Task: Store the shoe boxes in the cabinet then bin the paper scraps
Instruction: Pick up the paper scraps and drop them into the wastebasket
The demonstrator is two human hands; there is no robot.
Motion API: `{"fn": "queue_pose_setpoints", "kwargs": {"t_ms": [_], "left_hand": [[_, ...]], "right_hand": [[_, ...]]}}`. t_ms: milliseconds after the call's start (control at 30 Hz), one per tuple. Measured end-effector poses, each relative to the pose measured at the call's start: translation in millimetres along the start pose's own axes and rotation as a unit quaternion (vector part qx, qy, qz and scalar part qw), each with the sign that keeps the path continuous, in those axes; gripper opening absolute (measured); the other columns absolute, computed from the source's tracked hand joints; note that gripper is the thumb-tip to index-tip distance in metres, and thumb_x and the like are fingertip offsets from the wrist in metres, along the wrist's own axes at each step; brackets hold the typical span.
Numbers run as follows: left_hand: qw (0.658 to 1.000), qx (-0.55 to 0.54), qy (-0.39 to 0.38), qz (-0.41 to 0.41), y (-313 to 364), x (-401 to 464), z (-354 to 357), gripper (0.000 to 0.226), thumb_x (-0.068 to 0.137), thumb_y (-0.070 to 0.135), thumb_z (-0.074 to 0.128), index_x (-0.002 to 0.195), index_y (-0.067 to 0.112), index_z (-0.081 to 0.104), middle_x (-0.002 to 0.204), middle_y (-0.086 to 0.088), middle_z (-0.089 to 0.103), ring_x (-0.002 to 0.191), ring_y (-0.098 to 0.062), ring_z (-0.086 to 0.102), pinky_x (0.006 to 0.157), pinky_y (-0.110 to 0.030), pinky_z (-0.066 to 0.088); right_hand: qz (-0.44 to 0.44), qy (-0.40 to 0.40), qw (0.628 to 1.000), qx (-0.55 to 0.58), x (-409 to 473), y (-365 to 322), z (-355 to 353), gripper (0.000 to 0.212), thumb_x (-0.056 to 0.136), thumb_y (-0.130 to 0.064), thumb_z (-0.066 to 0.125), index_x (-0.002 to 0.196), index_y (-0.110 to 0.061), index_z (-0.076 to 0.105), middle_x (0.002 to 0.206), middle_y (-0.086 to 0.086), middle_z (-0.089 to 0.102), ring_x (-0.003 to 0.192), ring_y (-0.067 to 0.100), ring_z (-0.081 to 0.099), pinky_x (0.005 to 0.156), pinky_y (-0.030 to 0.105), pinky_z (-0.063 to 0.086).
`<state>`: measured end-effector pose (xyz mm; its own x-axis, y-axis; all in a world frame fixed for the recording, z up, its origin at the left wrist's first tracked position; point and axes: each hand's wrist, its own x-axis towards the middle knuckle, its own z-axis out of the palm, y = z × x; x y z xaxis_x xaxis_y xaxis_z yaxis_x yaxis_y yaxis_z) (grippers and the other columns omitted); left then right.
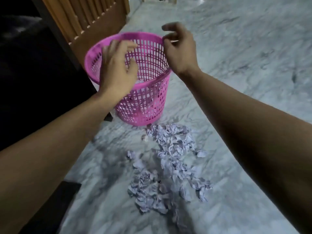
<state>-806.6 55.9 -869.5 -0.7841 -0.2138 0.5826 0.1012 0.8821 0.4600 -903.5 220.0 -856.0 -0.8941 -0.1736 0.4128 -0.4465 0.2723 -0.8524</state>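
Note:
A pink mesh waste basket (148,102) stands upright on the marble floor, with some white paper visible through its wall near the bottom. My left hand (116,70) hovers over its left rim, fingers spread and empty. My right hand (179,48) is at the basket's right rim, fingers loosely curled apart, holding nothing. A pile of crumpled white paper scraps (168,168) lies on the floor in front of the basket, between my forearms. No shoe boxes are in view.
A wooden slatted door (87,19) stands behind the basket at the upper left. Dark furniture (30,68) fills the left side. Grey marble floor (244,56) stretches to the right and ahead.

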Motion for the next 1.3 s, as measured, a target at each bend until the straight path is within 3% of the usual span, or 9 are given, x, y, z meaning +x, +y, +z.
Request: {"fn": "queue_pose_setpoints", "kwargs": {"t_ms": [67,133,267,400,500,700,833,1067,1300], "left_hand": [[0.993,-0.062,-0.043,0.095,9,-62,6,0.033,0.089,0.013,0.058,0.122,0.01,0.061,0.122,-0.007,0.059,0.119,-0.028,0.051,0.107,-0.027,0.03],[0.975,-0.07,-0.193,0.083,1,-143,19,0.05,0.09,0.032,0.066,0.136,0.015,0.053,0.134,-0.006,0.052,0.124,-0.029,0.047,0.112,-0.042,0.035],[0.861,0.114,-0.495,-0.04,-47,-289,31,0.144,0.048,0.105,0.047,0.158,0.036,-0.014,0.165,0.0,-0.027,0.154,-0.031,-0.019,0.121,-0.062,0.004],[0.811,0.144,-0.567,0.005,-71,-351,27,0.157,0.037,0.11,0.043,0.155,0.031,-0.024,0.16,-0.007,-0.038,0.147,-0.035,-0.036,0.116,-0.07,-0.011],[0.823,0.128,-0.554,0.022,-65,-361,43,0.15,0.046,0.109,0.04,0.16,0.025,-0.01,0.166,-0.011,-0.023,0.152,-0.037,-0.023,0.119,-0.069,0.0],[0.868,0.094,-0.486,0.039,-52,-326,89,0.107,0.08,0.09,0.039,0.161,0.033,-0.001,0.17,-0.003,-0.01,0.155,-0.028,0.012,0.114,-0.052,0.028],[0.871,0.063,-0.483,0.059,-56,-307,105,0.076,0.091,0.064,0.049,0.154,0.025,0.03,0.163,-0.006,0.022,0.141,-0.031,0.034,0.106,-0.048,0.042],[0.879,0.013,-0.473,0.058,-45,-292,116,0.051,0.094,0.058,0.048,0.129,0.022,0.049,0.128,0.001,0.05,0.112,-0.022,0.055,0.069,-0.036,0.053],[0.893,0.017,-0.448,0.024,-27,-263,112,0.05,0.083,0.048,0.046,0.126,0.022,0.052,0.125,0.0,0.063,0.104,-0.03,0.064,0.066,-0.032,0.043]], "right_hand": [[0.001,0.073,0.997,0.011,-53,32,-17,0.024,0.092,-0.012,0.053,0.112,-0.012,0.066,0.093,-0.008,0.068,0.083,0.002,0.065,0.078,0.036,0.058],[0.036,0.065,0.996,-0.055,-126,76,-30,0.026,0.096,-0.018,0.054,0.12,-0.018,0.064,0.099,-0.005,0.065,0.093,0.009,0.064,0.081,0.044,0.055],[0.175,-0.129,0.936,-0.276,-309,143,-56,0.092,0.084,-0.073,0.062,0.159,-0.032,0.026,0.153,0.005,0.039,0.143,0.027,0.037,0.112,0.055,0.037],[0.24,-0.368,0.804,-0.401,-420,165,-69,0.155,0.044,-0.109,0.042,0.158,-0.03,-0.026,0.167,0.014,-0.026,0.154,0.039,-0.023,0.122,0.067,0.002],[0.205,-0.389,0.802,-0.404,-430,170,-60,0.161,0.041,-0.112,0.039,0.158,-0.022,-0.027,0.163,0.02,-0.031,0.15,0.046,-0.028,0.121,0.069,-0.002],[0.173,-0.382,0.804,-0.422,-381,181,-26,0.13,0.063,-0.1,0.041,0.154,-0.038,-0.029,0.167,0.014,-0.027,0.154,0.042,-0.022,0.119,0.063,-0.002],[0.112,-0.358,0.823,-0.427,-359,182,-17,0.075,0.084,-0.072,0.04,0.147,-0.031,0.029,0.162,0.014,0.029,0.145,0.041,0.035,0.105,0.06,0.04],[0.157,-0.308,0.892,-0.292,-334,186,-21,0.032,0.083,-0.023,0.062,0.115,-0.018,0.059,0.116,0.005,0.055,0.105,0.03,0.053,0.084,0.04,0.049],[0.278,-0.127,0.934,-0.183,-309,171,-31,0.024,0.082,-0.043,0.048,0.08,-0.021,0.056,0.066,0.001,0.062,0.063,0.023,0.058,0.062,0.041,0.051]]}}
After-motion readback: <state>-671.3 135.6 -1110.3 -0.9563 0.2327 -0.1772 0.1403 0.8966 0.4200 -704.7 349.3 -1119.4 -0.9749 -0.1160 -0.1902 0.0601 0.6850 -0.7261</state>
